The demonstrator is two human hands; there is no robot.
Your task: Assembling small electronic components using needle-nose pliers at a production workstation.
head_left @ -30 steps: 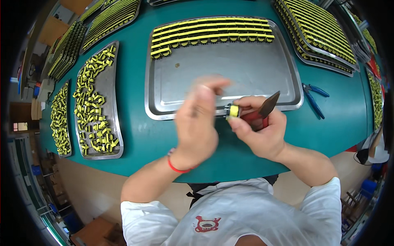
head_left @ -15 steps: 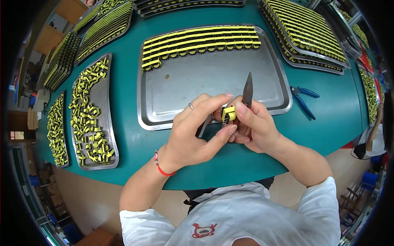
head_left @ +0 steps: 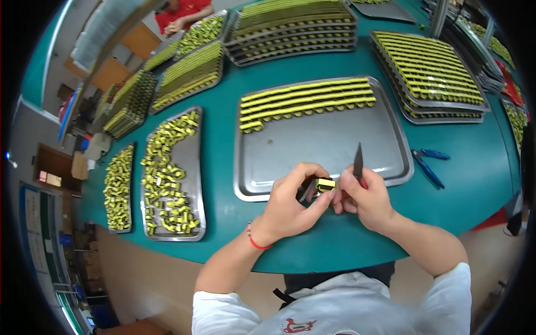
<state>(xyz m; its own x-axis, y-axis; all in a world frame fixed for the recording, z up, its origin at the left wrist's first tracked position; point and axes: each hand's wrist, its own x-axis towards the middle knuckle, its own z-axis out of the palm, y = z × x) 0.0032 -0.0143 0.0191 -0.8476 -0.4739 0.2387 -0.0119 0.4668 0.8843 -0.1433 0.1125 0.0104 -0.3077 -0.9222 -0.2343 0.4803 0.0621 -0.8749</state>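
Observation:
My left hand (head_left: 291, 202) is closed around a small yellow-and-black transformer-like component (head_left: 325, 185), pinched between thumb and fingers. A dark object lies partly hidden inside the same hand; I cannot make out what it is. Just to its right, my right hand (head_left: 367, 200) grips a dark pointed blade-like tool (head_left: 358, 161), tip upward, with a bit of red showing at the grip. The right fingertips are close to the left thumb. Beyond both hands lies a metal tray (head_left: 335, 142) with rows of similar components (head_left: 307, 100) along its far side.
Blue-handled cutters (head_left: 429, 167) lie right of the tray. Loose components fill two narrower trays (head_left: 196, 184) (head_left: 130, 192) on the left. Stacked trays of lined-up components (head_left: 427, 70) (head_left: 290, 30) stand at the far right and back. Another person in red (head_left: 184, 14) is at the far left.
The view has shifted, so the table appears farther right and lower. My right fingers have come off the component, which stays in my left hand; the blade-like tool remains in my right.

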